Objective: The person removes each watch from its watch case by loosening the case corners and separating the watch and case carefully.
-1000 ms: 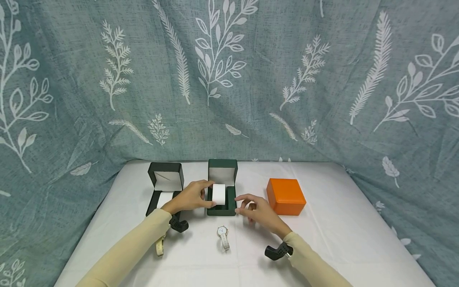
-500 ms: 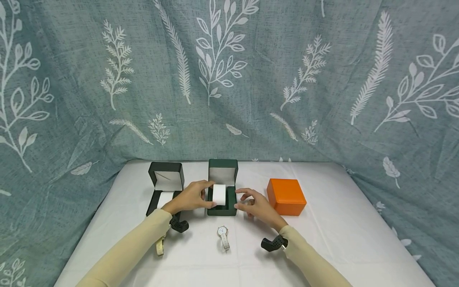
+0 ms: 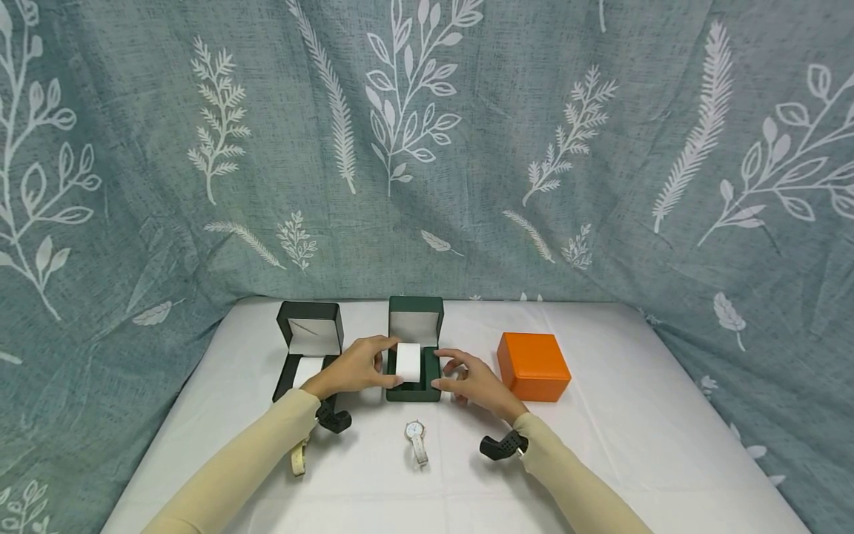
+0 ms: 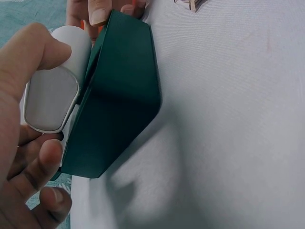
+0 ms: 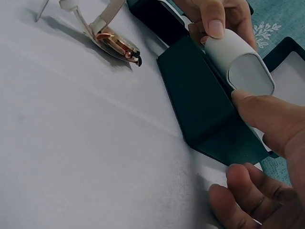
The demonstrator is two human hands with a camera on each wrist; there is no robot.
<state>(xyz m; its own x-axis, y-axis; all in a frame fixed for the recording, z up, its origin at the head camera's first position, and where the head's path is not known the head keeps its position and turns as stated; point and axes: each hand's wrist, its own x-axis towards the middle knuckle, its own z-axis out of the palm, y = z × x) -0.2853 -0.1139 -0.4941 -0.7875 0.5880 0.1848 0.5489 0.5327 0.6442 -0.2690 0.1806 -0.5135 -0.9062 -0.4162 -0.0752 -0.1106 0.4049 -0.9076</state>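
Note:
In the middle of the table stands a dark green watch box (image 3: 412, 395), its lid raised. My left hand (image 3: 358, 365) pinches a white watch cushion (image 3: 408, 362) between thumb and fingers, at the left part of this box. The left wrist view shows the cushion (image 4: 76, 45) standing up above the box rim. My right hand (image 3: 480, 384) is at the box's right side, fingers bent and spread. In the right wrist view its thumb (image 5: 267, 112) touches the box rim beside the cushion's end. A wristwatch with a white strap (image 3: 416, 443) lies in front of the box.
A black watch box (image 3: 310, 326) with raised lid and white cushion stands on the left, partly behind my left arm. Near that forearm lies a cream watch strap (image 3: 297, 460). An orange box (image 3: 534, 366), lid down, stands on the right. Patterned cloth (image 3: 467, 185) hangs behind the table.
My right hand has moved slightly left, up to the right rim of the green watch box. The left hand keeps its hold on the cushion, with no visible shift.

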